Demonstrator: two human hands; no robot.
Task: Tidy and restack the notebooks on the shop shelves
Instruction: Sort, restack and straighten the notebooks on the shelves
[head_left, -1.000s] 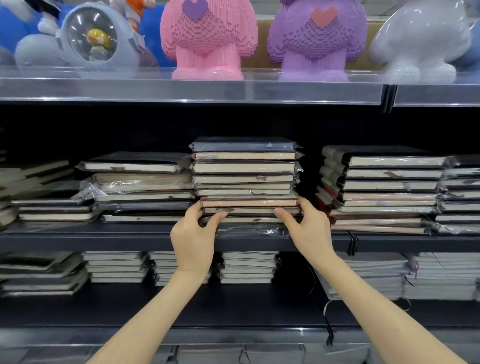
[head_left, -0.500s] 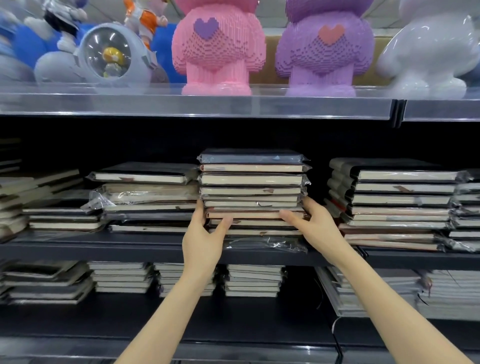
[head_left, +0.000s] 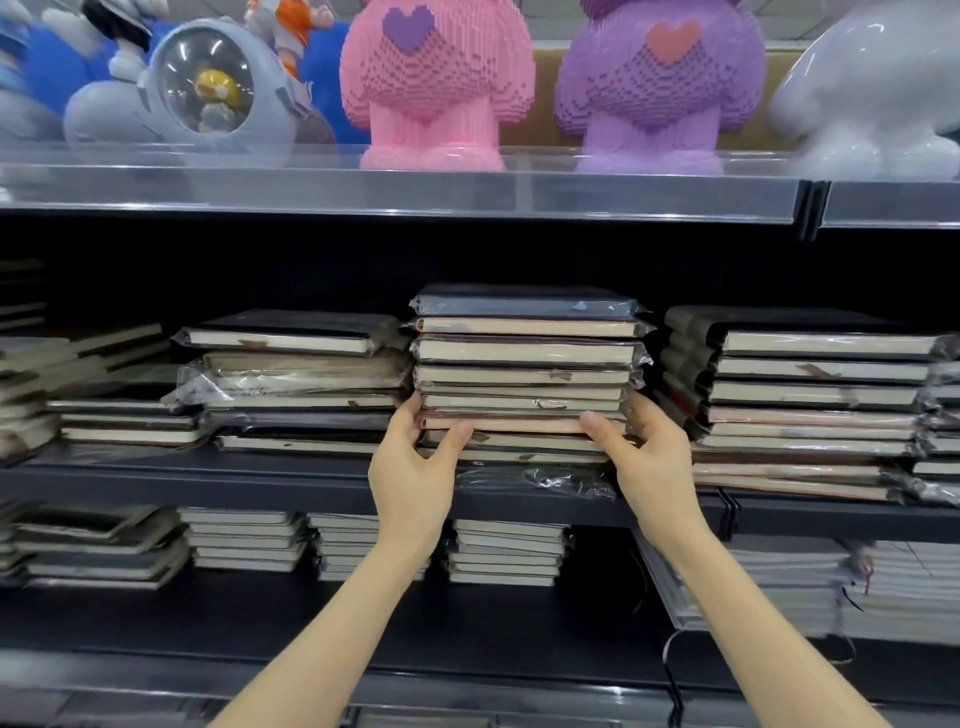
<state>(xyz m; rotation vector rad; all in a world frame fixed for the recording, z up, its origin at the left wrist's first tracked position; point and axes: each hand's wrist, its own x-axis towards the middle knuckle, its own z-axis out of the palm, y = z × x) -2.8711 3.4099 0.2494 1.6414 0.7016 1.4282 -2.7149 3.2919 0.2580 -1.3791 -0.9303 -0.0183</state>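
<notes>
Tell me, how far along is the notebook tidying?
Done: the middle stack looks fairly square on top. In hand: left hand and right hand grip its lower notebooks at the corners. Left: the left stack is crooked with loose wrap, and the right stack leans.

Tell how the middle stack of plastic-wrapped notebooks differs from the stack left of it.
The middle stack of plastic-wrapped notebooks stands taller and even; the left stack is lower, its notebooks shifted sideways. The left hand and right hand grip the middle stack's lower notebooks; no hand grips the left stack. Both lie flat on one dark shelf.
</notes>
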